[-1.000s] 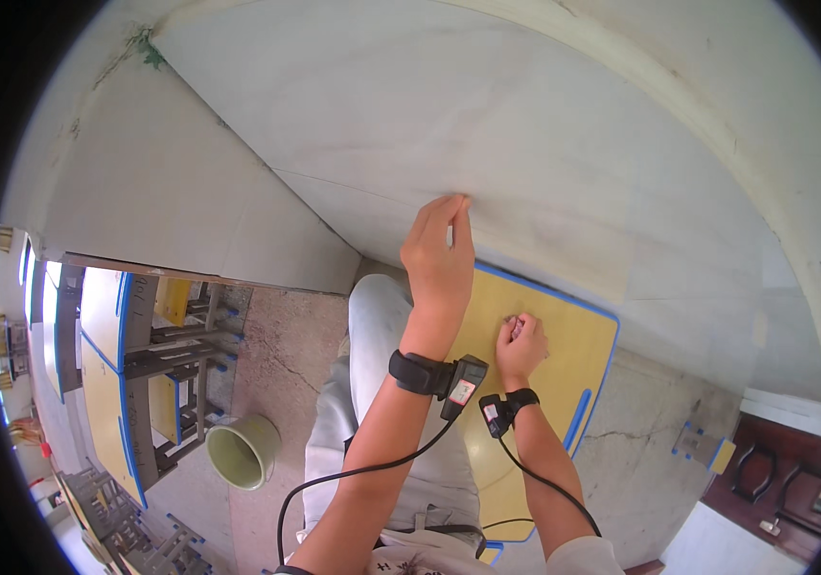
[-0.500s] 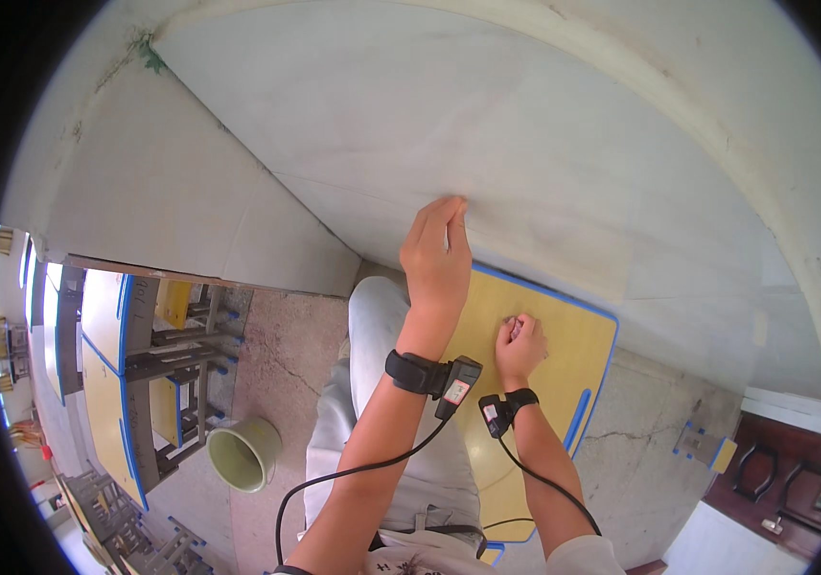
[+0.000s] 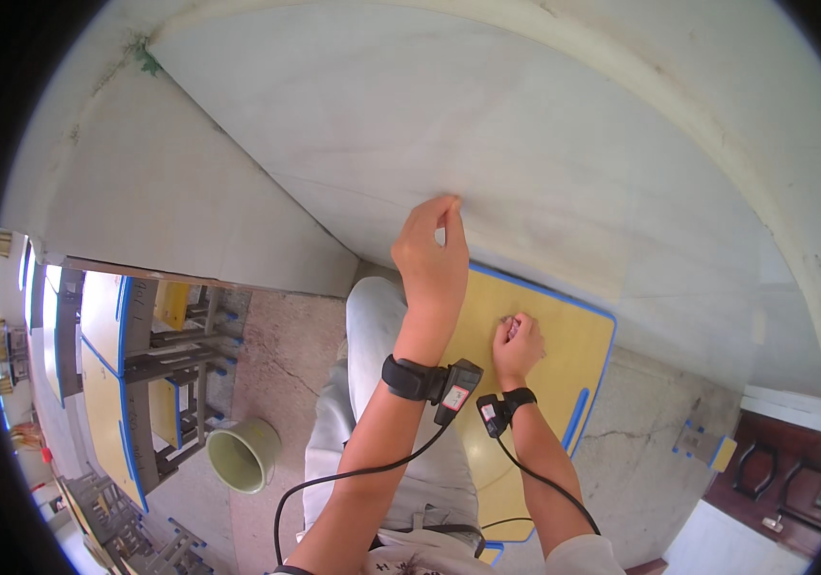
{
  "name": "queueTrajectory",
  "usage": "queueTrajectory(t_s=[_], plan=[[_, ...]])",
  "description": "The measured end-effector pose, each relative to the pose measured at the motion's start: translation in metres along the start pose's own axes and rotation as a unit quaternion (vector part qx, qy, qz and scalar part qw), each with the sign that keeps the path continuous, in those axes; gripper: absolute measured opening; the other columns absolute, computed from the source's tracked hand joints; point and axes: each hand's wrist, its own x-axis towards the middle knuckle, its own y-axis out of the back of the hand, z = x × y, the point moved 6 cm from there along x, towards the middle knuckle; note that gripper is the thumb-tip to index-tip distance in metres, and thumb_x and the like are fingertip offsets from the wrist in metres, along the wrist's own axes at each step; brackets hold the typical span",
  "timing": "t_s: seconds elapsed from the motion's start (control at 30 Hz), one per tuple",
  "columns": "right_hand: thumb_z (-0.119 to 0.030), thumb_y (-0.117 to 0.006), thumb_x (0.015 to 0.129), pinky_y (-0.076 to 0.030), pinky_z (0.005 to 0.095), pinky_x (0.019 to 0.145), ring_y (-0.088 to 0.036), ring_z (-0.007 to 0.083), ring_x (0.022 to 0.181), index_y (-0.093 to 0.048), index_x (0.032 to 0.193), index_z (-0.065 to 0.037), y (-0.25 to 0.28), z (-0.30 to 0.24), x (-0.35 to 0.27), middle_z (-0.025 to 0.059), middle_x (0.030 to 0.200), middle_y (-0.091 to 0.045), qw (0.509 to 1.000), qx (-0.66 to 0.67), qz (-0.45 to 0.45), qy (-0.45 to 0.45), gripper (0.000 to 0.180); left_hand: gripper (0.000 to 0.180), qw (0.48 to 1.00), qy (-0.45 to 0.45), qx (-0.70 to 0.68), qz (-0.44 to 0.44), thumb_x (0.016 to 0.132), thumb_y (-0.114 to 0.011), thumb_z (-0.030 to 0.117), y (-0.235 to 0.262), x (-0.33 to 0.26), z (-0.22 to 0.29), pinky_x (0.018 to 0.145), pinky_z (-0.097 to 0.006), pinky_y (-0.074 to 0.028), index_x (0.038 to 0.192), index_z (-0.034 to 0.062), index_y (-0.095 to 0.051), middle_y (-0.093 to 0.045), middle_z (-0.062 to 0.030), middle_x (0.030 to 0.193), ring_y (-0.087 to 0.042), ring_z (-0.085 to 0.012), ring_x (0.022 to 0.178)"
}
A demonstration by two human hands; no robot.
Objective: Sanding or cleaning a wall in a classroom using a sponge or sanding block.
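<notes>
My left hand is raised against the pale wall panel, thumb and fingertips pinched together at its surface. Whatever the pinch holds, if anything, is too small to see. Lower and to the right, my right hand is curled closed over the yellow desk with blue edging. Something small and pinkish shows between its fingers, but its kind cannot be made out. Both wrists wear a black strap with a small box and a cable.
A pale green bucket stands on the floor to the left. Beyond it are rows of yellow-topped desks with blue edges. At the far right are a small stool and a dark red door.
My left hand has shifted slightly left along the wall, and the gap between thumb and fingers looks rounder. My right hand has barely moved.
</notes>
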Motion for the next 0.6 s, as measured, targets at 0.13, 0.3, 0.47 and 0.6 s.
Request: queueTrajectory(t_s=[0.13,0.3,0.47,0.6], plan=[[-0.017,-0.059,0.077,-0.040,0.0422,0.063,-0.055,0.0300,0.074,-0.053,0.090,-0.009,-0.0002,-0.0036,-0.0004,0.0090,0.080,-0.055,1.000,-0.012,-0.009,-0.005,0.016,0.009,1.000,0.015,-0.006,-0.005,0.083,-0.062,0.005,0.0017,0.0014,-0.0014,0.074,-0.027,-0.052,0.087,-0.0010,-0.066,-0.068,-0.0096,0.083,-0.066,-0.0179,0.075],[-0.018,-0.059,0.077,-0.040,0.0426,0.063,-0.055,0.0301,0.075,-0.053,0.090,-0.008,-0.0017,-0.0022,-0.0012,0.0091,0.080,-0.055,1.000,-0.016,-0.014,-0.009,0.017,0.009,1.000,0.018,-0.007,-0.007,0.083,-0.063,0.006,0.0002,0.0024,-0.0010,0.074,-0.028,-0.052,0.088,-0.0011,-0.066,-0.068,-0.0096,0.081,-0.066,-0.0176,0.075],[-0.018,-0.059,0.078,-0.041,0.0456,0.063,-0.055,0.0338,0.073,-0.053,0.091,-0.008,-0.0033,-0.0026,-0.0015,0.0112,0.083,-0.057,1.000,0.001,-0.011,-0.014,0.017,0.010,0.999,0.038,-0.004,-0.006,0.082,-0.063,0.006,0.0009,0.0008,-0.0023,0.074,-0.028,-0.052,0.089,-0.0007,-0.066,-0.068,-0.0094,0.082,-0.066,-0.0174,0.077],[-0.018,-0.059,0.078,-0.041,0.0454,0.063,-0.055,0.0333,0.073,-0.053,0.090,-0.008,-0.0038,-0.0023,-0.0015,0.0111,0.082,-0.056,1.000,0.000,-0.002,-0.007,0.017,0.010,1.000,0.005,0.028,-0.002,0.081,-0.064,0.006,-0.0013,-0.0031,0.0046,0.069,-0.029,-0.051,0.089,-0.0002,-0.065,-0.066,-0.0092,0.083,-0.065,-0.0188,0.073]])
